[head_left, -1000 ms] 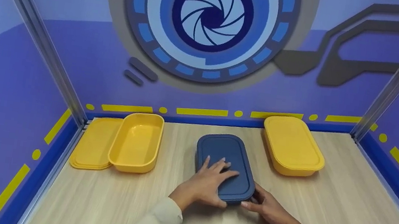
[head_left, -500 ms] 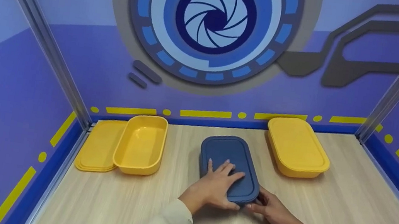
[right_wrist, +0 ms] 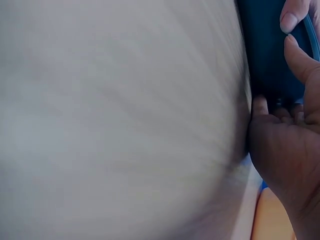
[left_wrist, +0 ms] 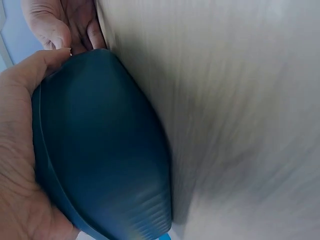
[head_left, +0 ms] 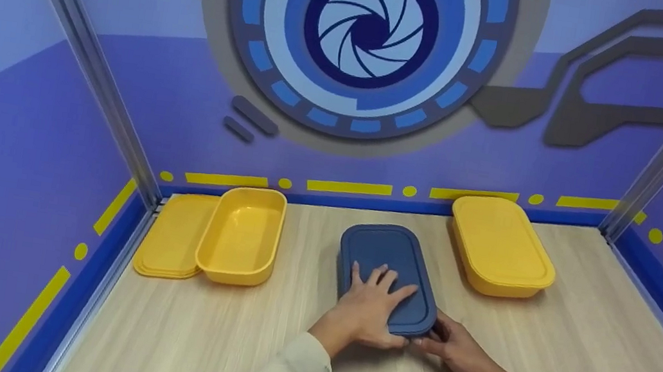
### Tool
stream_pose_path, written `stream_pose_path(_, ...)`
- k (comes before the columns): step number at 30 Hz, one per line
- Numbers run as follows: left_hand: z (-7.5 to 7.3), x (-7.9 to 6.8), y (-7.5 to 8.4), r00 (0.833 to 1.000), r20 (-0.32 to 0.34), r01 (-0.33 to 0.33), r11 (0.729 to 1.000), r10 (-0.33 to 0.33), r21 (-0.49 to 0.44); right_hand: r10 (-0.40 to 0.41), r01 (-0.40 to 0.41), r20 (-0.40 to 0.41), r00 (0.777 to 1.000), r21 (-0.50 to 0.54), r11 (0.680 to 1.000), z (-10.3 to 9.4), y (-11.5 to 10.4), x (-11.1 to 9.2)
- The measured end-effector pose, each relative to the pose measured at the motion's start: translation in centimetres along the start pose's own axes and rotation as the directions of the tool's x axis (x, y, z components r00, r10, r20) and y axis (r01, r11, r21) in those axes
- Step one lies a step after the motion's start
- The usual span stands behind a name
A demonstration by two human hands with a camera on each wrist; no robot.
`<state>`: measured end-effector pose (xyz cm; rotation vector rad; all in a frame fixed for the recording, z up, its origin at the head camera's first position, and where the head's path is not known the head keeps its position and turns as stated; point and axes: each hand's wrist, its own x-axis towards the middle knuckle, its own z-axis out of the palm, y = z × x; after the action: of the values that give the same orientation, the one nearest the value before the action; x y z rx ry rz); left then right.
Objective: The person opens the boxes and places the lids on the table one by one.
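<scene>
In the head view, a dark blue lunch box point(head_left: 384, 252) with its lid on lies on the table. My left hand point(head_left: 367, 311) presses on the lid with fingers spread, its thumb down along the near end. My right hand point(head_left: 463, 354) grips the near right corner, thumb at the near end and fingers along the right side. Seen from the left wrist, the box's side wall point(left_wrist: 105, 145) tapers down to the tabletop, with the lid rim beneath my left palm. From the right wrist, the two thumbs nearly meet at the box's end wall point(right_wrist: 270, 55).
To the left, an uncovered yellow box point(head_left: 241, 238) leans over the edge of a flat yellow lid point(head_left: 172, 235). A covered yellow box point(head_left: 501, 245) sits at the back right. Printed purple panels point(head_left: 144, 88) wall in the wooden table point(head_left: 187, 334) at the back and sides.
The whole scene has shifted slightly rightward in the head view. Both hands keep their places on the dark blue lunch box, and its lid looks the same.
</scene>
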<state>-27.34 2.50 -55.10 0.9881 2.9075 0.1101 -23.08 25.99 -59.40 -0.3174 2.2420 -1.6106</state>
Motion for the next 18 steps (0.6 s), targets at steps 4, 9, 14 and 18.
stream_pose_path(4, 0.01, -0.18, -0.13, 1.000, -0.024, -0.015, 1.000, 0.014, -0.007, -0.012, 0.012, -0.003, 1.000, 0.023, 1.000, 0.20, -0.02, -0.01)
stream_pose_path(9, -0.04, -0.41, -0.16, 0.998, -0.054, -0.013, 1.000, 0.013, 0.000, -0.028, 0.026, 0.044, 0.999, 0.047, 0.999, 0.23, -0.16, 0.21)
stream_pose_path(14, 0.25, -0.44, -0.06, 0.999, -0.032, -0.005, 1.000, 0.005, 0.002, -0.031, 0.029, 0.078, 0.996, 0.030, 0.999, 0.25, -0.14, 0.17)
stream_pose_path(18, 0.33, -0.20, 0.17, 0.999, -0.031, -0.009, 1.000, 0.009, 0.007, -0.036, 0.034, 0.069, 0.997, 0.039, 0.999, 0.04, -0.03, 0.01)
